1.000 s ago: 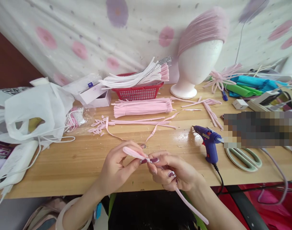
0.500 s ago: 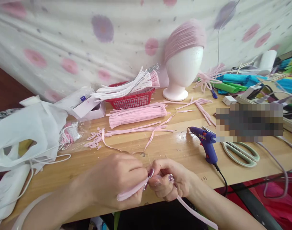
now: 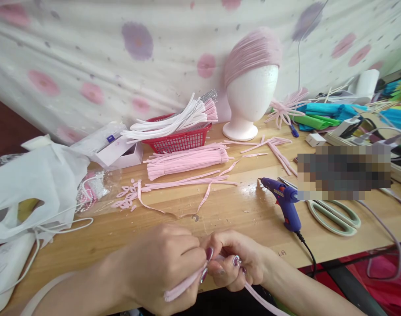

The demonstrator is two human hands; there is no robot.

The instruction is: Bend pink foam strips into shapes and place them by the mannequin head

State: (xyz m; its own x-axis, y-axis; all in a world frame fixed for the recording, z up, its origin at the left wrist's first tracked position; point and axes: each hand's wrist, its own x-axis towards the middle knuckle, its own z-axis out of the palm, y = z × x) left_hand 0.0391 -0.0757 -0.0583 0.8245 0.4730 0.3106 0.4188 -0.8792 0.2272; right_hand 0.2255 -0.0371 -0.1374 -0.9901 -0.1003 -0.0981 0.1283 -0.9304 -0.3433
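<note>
Both hands meet close to the table's front edge, around one pink pipe cleaner. My left hand is closed on a part of it, and a folded fuzzy end sticks out below the fingers. Against it, my right hand is pinched closed on the same piece, whose long tail runs down to the right. The fingers hide the spot between the two hands. Beyond them lie a pink measuring tape, several small pink loops and a bundle of pink pipe cleaners.
A blue glue gun and pale green scissors lie to the right. At the back stand a red basket of pipe cleaners and a white foam head wearing a pink cap. A white plastic bag sits at left.
Both hands sit slightly lower in the picture, as does most of the table, so the view has tilted a little. The grip on the pink pipe cleaner looks the same.
</note>
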